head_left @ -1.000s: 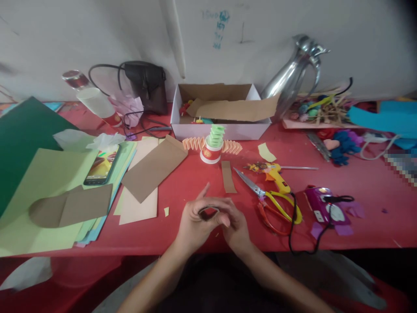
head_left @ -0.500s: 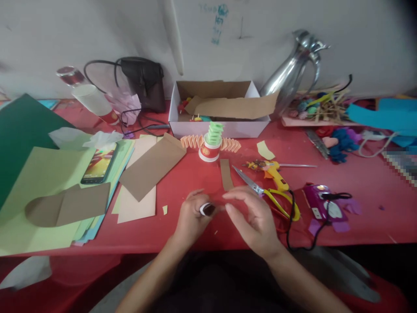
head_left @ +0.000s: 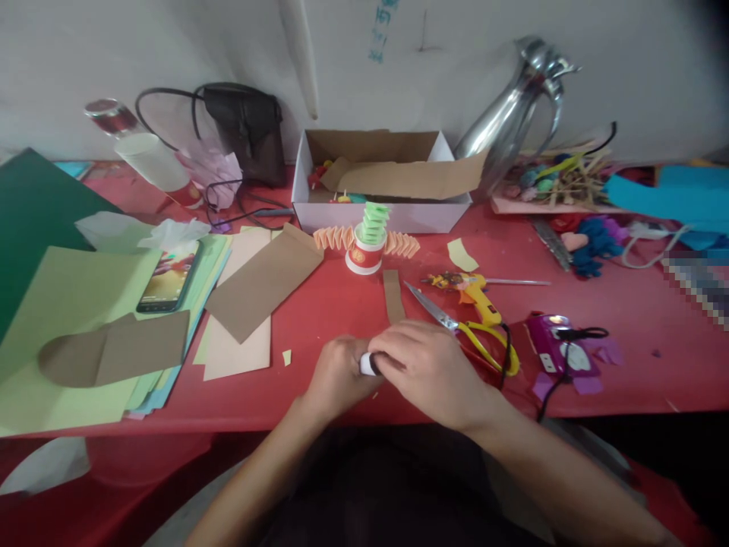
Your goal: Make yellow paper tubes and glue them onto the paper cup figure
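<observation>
My left hand (head_left: 340, 376) is wrapped round a small white cylinder with a dark end (head_left: 367, 364), low over the near edge of the table. From the right, my right hand (head_left: 427, 368) has its curled fingertips against the dark end; they hide part of it. Just beyond the fingers lies a brown card strip (head_left: 392, 295). Behind it stands a red-and-white paper cup (head_left: 365, 254) with folded orange paper arms and a green folded paper piece rising from its top. Yellow-handled scissors (head_left: 484, 343) lie beside my right hand.
A yellow glue gun (head_left: 481, 298) and a purple device with a black cord (head_left: 561, 346) lie to the right. A white box (head_left: 381, 218) and a metal jug (head_left: 512, 114) stand behind. At left are paper sheets (head_left: 80, 304), brown card (head_left: 265, 281) and a phone (head_left: 169, 282).
My right hand has moved left and its open fingers have closed onto the dark end of the cylinder. The cylinder has turned in my left hand. The view has shifted slightly.
</observation>
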A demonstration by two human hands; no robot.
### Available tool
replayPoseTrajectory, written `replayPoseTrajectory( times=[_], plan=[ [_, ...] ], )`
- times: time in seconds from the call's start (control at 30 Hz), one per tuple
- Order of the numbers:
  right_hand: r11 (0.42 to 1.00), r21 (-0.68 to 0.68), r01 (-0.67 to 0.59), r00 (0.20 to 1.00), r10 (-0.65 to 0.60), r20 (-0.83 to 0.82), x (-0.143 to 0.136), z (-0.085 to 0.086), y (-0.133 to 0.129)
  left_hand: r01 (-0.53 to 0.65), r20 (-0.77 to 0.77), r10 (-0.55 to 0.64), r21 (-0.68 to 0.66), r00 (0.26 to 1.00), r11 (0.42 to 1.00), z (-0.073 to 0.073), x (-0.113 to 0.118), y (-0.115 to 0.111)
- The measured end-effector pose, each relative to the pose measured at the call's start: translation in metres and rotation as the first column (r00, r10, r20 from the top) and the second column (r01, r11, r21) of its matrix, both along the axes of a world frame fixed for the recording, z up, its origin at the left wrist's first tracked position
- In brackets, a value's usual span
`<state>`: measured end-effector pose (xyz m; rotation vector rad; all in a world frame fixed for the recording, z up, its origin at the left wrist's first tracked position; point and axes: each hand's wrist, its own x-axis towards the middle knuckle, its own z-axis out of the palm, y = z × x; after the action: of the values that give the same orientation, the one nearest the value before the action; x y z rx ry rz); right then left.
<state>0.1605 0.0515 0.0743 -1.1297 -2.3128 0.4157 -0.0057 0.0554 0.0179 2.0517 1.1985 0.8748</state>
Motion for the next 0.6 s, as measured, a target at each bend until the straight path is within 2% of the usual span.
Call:
replayPoseTrajectory(
  times=[0.17, 0.27, 0.33, 0.4, 0.5, 0.6],
  plan=[
    [0.997, 0.013, 0.077, 0.988, -0.074, -0.132, -0.002, 0.000, -0.003, -0.003, -0.060, 0.007, 0.060, 0.998, 0.998, 0.003, 0.000, 0.000],
    [0.995, 0.004, 0.097, 0.985, -0.096, -0.146, -0.003, 0.001, -0.004, -0.079, -0.083, 0.095, 0.183, 0.992, 0.980, 0.000, 0.000, -0.004],
    [0.994, -0.032, 0.105, 0.987, -0.108, -0.118, -0.003, 0.001, -0.004, -0.163, -0.071, 0.184, 0.234, 0.980, 0.959, -0.005, 0.000, -0.008],
    [0.990, -0.093, 0.107, 0.991, -0.114, -0.067, -0.003, 0.002, -0.003, -0.192, -0.075, 0.213, 0.222, 0.974, 0.956, -0.010, -0.001, -0.012],
    [0.977, -0.188, 0.098, 0.995, -0.094, 0.029, -0.003, 0.004, -0.002, -0.139, -0.101, 0.161, 0.193, 0.982, 0.971, -0.016, -0.004, -0.016],
    [0.975, -0.211, 0.073, 0.994, -0.053, 0.099, -0.003, 0.008, -0.002, -0.110, -0.112, 0.133, 0.194, 0.985, 0.975, -0.017, -0.007, -0.017]
  ],
)
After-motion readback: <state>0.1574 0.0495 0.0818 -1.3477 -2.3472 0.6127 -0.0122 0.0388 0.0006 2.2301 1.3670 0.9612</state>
